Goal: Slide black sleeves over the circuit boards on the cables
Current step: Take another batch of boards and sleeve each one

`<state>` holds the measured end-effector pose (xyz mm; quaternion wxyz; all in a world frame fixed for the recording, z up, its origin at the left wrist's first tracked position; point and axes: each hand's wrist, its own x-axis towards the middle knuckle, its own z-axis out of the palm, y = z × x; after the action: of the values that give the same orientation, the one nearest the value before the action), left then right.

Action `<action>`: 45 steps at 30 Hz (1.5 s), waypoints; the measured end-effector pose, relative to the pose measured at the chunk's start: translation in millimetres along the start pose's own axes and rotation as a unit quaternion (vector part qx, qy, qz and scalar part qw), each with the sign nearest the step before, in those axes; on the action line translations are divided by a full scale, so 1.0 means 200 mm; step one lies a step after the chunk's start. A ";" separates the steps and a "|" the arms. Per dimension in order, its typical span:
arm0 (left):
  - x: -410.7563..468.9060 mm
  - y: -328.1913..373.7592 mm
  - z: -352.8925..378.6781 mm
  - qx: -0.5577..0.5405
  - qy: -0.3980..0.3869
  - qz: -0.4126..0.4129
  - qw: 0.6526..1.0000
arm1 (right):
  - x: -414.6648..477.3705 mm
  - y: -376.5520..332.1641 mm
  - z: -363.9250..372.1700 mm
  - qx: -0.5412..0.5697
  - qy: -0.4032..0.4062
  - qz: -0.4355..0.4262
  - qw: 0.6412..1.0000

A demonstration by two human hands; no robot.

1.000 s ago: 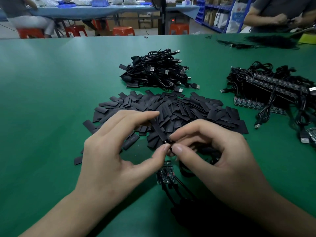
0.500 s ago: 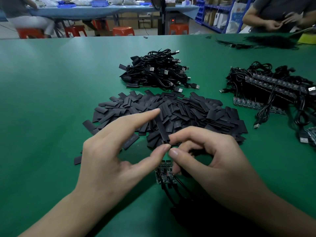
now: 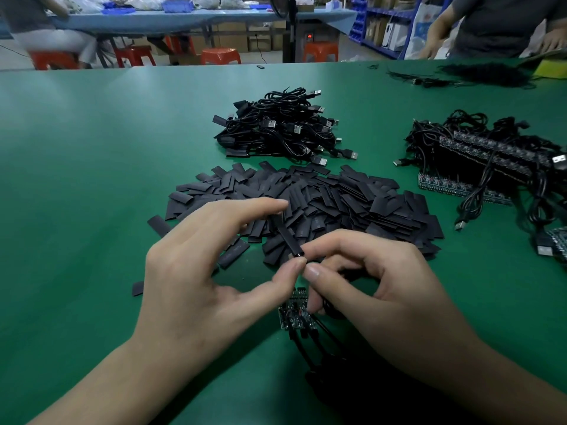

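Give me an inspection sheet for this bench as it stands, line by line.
Surface: green table, matte.
Job's things: held sleeve at centre; circuit board below it; sleeve pile behind.
Clutter: stray sleeve lying apart, left of the pile.
Grippers: left hand pinches the held sleeve end to end; right hand curls round a black cable.
Cables: USB cable heap far centre; cable bundle with boards at right.
Surroundings: orange stools, another person far right.

No text is legible; faint print on the black sleeves (image 3: 337,197) is too blurred to read.
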<state>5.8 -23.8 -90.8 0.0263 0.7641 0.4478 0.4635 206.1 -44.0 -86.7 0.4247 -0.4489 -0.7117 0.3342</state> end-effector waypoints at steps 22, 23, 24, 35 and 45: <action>0.01 -0.09 0.06 -0.242 -0.082 -0.213 0.943 | 0.08 0.05 -0.17 -0.033 -0.066 0.099 0.992; 0.00 -0.09 0.06 -0.203 -0.091 -0.202 0.954 | 0.09 0.04 -0.19 -0.038 -0.055 0.095 0.993; 0.00 -0.09 0.05 -0.147 -0.107 -0.180 0.967 | 0.12 0.03 -0.22 -0.046 -0.038 0.088 0.994; -0.01 -0.02 0.03 -0.036 -0.270 -0.145 0.951 | 1.02 -0.02 -0.29 -0.386 0.056 -0.087 0.916; 0.02 -0.06 0.01 -0.282 -0.294 -0.265 0.874 | 1.67 0.13 -0.06 -0.546 -0.073 -0.078 0.831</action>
<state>0.9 -13.5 -94.8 0.4936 0.6776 0.4554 0.2997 147.0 275.7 -1.9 0.0820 -0.5251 -0.8398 -0.1111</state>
